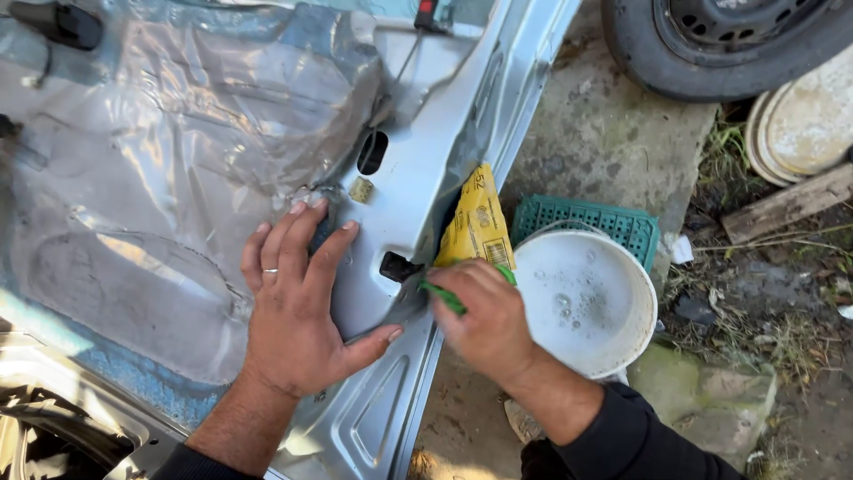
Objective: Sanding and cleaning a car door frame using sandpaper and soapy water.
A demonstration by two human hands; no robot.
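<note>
Fingers of the right hand (484, 320) are clamping a green scrubbing pad (444, 298) against the car door panel (418, 178); the left hand (298, 311) is pressing flat, fingers spread, steadying it. Short, firm strokes should work best.

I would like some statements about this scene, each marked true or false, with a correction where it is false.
1. The left hand lies flat on the grey metal panel. True.
2. The right hand holds a red brush. False: it holds a green pad against the panel edge.
3. The white bucket holds foamy water. True.
4. A yellow packet stands between the panel and the bucket. True.
5. The green crate sits on top of the bucket. False: it lies on the ground behind the bucket.
6. The left hand wears no ring. False: a ring shows on one finger.
</note>
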